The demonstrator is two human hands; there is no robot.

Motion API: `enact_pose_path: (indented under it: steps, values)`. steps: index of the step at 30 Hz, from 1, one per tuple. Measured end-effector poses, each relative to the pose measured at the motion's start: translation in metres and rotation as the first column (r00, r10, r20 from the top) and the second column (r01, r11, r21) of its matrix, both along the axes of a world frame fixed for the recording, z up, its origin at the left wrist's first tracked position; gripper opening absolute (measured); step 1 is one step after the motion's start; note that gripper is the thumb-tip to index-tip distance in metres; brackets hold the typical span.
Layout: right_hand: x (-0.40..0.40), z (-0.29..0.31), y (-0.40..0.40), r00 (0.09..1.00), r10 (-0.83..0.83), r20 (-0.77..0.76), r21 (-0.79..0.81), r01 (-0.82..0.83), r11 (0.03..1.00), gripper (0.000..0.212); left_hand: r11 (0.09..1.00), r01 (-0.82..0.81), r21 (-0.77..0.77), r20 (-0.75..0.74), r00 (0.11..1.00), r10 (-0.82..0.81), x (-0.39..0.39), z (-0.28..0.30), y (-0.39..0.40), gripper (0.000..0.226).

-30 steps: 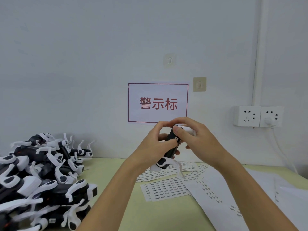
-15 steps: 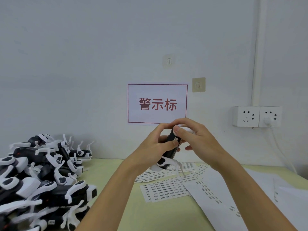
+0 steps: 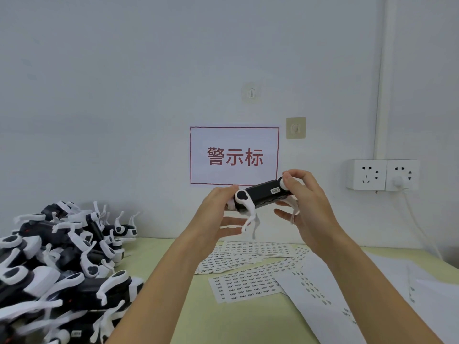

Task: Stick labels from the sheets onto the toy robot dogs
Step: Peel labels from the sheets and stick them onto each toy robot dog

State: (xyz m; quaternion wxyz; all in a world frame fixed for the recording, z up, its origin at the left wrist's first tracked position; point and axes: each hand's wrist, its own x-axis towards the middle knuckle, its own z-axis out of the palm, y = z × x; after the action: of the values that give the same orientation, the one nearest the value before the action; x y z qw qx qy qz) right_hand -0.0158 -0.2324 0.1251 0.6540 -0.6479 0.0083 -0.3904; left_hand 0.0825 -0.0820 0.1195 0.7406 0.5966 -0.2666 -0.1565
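Item: toy robot dog (image 3: 260, 198), black body, white legs; held in the air between both hands, lying near level, well above the table (image 3: 173, 306).

Label (image 3: 275, 191): small, white, already on the dog's black flank, just inward of the right fingertips.

Left hand (image 3: 218, 214): thumb and upper fingers curled round the dog's left end at the white hip joint; lower fingers spread loosely beneath, one white leg hanging past them.

Right hand (image 3: 304, 204): thumb and forefinger pinching the dog's right end; remaining fingers relaxed and spread below the body.

Label sheets (image 3: 248, 284): several, overlapping, flat on the table below and ahead of the fingers.

Pile of robot dogs (image 3: 57, 264): heaped well to the left of the left hand; whether these carry labels cannot be told for most.

Step in hand, as judged: label applied, the dog turned for checking.

Next move, as judged: set this dog aside, peel a fresh label from a sheet with a fingertip pinch, and take up another dog; calls for lifting one label's edge cleanly
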Motion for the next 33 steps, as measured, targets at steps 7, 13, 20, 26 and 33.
enact_pose_path:
  steps: [7, 13, 20, 26, 33]
  values:
    - [0.003, -0.001, 0.003, 1.000, 0.011, -0.005, 0.007, -0.011, 1.000, 0.003, 0.981, -0.145, -0.126, -0.001, 0.989, 0.146, -0.004, 0.004, -0.006, 0.019]
    - [-0.003, -0.001, -0.003, 0.988, 0.153, 0.004, -0.033, -0.153, 0.988, 0.014, 0.963, -0.169, -0.212, -0.026, 0.986, 0.167, -0.005, 0.004, -0.004, 0.016]
    - [-0.009, 0.000, -0.009, 0.975, 0.222, -0.013, -0.124, -0.222, 0.967, 0.018, 0.950, -0.189, -0.250, -0.009, 0.981, 0.193, -0.008, 0.006, -0.002, 0.015]
    - [-0.010, 0.000, -0.011, 0.974, 0.226, -0.025, -0.153, -0.228, 0.962, 0.014, 0.948, -0.189, -0.255, -0.014, 0.981, 0.192, -0.008, 0.006, -0.002, 0.014]
    - [-0.016, 0.000, -0.014, 0.980, 0.191, -0.051, -0.307, -0.197, 0.931, 0.032, 0.939, -0.180, -0.294, -0.055, 0.984, 0.171, -0.008, 0.004, -0.001, 0.024]
